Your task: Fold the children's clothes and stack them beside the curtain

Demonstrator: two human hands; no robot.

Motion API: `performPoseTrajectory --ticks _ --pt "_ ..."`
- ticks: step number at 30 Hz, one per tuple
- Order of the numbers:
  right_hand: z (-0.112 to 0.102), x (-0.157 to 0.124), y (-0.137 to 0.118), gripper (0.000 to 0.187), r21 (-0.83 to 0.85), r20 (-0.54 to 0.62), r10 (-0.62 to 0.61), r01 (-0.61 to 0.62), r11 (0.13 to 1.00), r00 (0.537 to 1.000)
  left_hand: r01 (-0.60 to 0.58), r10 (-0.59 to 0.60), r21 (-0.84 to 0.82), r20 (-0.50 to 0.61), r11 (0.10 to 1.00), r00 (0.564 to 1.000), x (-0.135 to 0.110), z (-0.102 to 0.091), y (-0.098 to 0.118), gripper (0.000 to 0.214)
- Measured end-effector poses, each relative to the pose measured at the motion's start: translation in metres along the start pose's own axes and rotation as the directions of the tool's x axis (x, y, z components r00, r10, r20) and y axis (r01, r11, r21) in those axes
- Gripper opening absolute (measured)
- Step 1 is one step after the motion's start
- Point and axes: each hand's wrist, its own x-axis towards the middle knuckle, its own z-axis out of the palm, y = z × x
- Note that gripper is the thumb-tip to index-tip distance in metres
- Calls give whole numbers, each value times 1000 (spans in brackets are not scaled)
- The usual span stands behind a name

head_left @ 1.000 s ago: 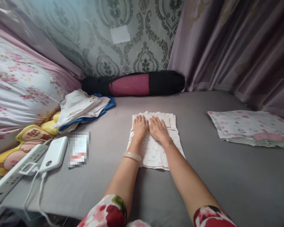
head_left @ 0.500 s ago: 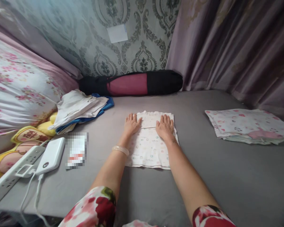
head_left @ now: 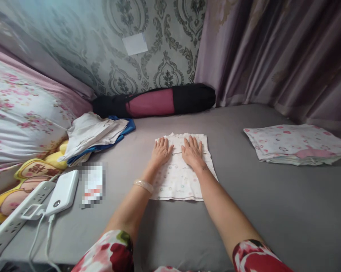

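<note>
A white cloth garment (head_left: pixel 179 179) with a small coloured print lies flat on the grey sheet in front of me, its far part folded over toward me. My left hand (head_left: pixel 161 152) rests palm down on the left side of that fold, fingers spread. Flat on the fold's right side is my right hand (head_left: pixel 192 152), its fingers apart and pointing away from me. Neither hand grips the fabric. Parts of the fold edge are hidden under both palms.
To the right lies a folded stack of printed cloth (head_left: pixel 298 145). On the left are piled clothes (head_left: pixel 93 132), a white power bank (head_left: pixel 62 192) with cables, a power strip (head_left: pixel 23 215) and a blurred packet (head_left: pixel 93 185). A black and pink roll bag (head_left: pixel 153 102) lies along the wall.
Both hands have slid inward on the folded part, the left one to the right and the right one to the left. The view has turned slightly.
</note>
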Motion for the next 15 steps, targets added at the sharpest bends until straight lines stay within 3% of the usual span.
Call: performPoseTrajectory --ticks 6,12,15 --pt "2 0 0 55 -17 61 13 -12 1000 998 14 -13 -20 26 1000 1000 1 5 -4 68" --pt "0 1 -1 54 -7 61 11 -11 1000 998 22 -21 -8 101 1000 995 4 -5 -1 70" --pt "-1 0 -1 54 -4 59 18 -18 1000 998 -14 11 43 71 999 997 10 -9 5 63"
